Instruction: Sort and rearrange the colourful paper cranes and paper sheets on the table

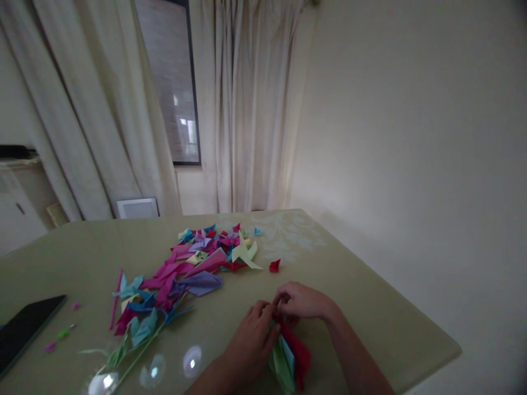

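Olive bench (370, 307) before curtains (247, 109). I note left hand (251, 340) and right hand (302, 302) pinching folded paper (294, 356) at lower centre, likely aligning its layers; paper pile (193, 263) lies near.

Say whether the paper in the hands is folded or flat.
Folded: the paper bundle shows creased red, green and blue layers stacked together.

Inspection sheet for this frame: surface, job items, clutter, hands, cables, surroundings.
Surface: olive-green patterned tablecloth, flat.
Job's things: red, green and blue folded paper bundle, pinched at its top by both hands.
Clutter: pile of pink, purple, blue folded paper pieces; small red folded piece apart from it; dark flat tablet at left edge.
Grippers: left hand and right hand, fingers closed on bundle.
Cables: nothing seen.
Surroundings: cream curtains, dark-framed window, plain wall.
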`<state>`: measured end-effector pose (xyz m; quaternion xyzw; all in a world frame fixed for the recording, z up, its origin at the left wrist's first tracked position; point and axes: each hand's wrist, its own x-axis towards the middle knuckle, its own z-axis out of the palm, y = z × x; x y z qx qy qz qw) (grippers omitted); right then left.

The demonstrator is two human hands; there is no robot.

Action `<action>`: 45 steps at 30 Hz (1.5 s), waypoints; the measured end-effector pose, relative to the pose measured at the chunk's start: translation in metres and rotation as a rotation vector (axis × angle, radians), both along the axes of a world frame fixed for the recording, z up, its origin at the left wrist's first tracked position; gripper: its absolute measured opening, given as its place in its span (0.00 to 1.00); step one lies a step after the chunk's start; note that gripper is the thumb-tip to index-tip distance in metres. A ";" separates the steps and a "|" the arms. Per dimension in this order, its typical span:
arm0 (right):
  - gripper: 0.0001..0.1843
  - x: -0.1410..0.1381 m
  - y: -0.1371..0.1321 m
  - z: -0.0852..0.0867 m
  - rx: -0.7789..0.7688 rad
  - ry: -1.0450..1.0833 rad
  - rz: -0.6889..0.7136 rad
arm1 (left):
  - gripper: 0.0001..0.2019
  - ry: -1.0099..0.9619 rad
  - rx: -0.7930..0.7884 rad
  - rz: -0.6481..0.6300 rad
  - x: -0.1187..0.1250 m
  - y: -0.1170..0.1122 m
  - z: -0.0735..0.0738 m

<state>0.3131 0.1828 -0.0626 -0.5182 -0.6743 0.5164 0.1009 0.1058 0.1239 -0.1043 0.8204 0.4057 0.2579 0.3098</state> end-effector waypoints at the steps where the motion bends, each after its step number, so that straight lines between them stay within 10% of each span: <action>1: 0.12 0.003 0.004 0.001 0.019 0.016 -0.007 | 0.15 -0.017 -0.005 -0.006 -0.002 -0.004 0.000; 6: 0.07 0.019 0.048 0.003 0.458 -0.086 -0.195 | 0.19 -0.040 0.087 0.028 -0.011 0.007 -0.004; 11: 0.31 0.030 0.075 -0.028 0.715 -0.064 -0.203 | 0.21 0.306 0.437 0.471 -0.073 0.061 -0.002; 16: 0.15 0.024 0.072 -0.053 0.773 -0.089 -0.164 | 0.24 0.579 0.573 0.659 -0.131 0.083 0.002; 20: 0.04 0.026 0.071 -0.050 0.783 -0.096 -0.204 | 0.19 0.375 0.540 0.564 -0.119 0.074 0.013; 27: 0.07 0.062 0.077 -0.046 0.775 -0.099 -0.485 | 0.18 0.146 0.150 -0.191 -0.049 0.019 0.055; 31: 0.12 0.076 0.084 -0.047 0.789 -0.106 -0.646 | 0.20 0.053 0.011 -0.344 -0.030 -0.002 0.061; 34: 0.12 0.077 0.090 -0.050 0.792 -0.125 -0.682 | 0.19 0.017 0.074 -0.156 -0.035 0.020 0.052; 40: 0.12 0.067 0.098 -0.055 0.773 -0.133 -0.609 | 0.18 0.127 0.333 0.639 -0.056 0.118 0.035; 45: 0.21 0.065 0.101 -0.058 0.760 -0.093 -0.554 | 0.13 0.166 0.236 0.690 -0.056 0.155 0.028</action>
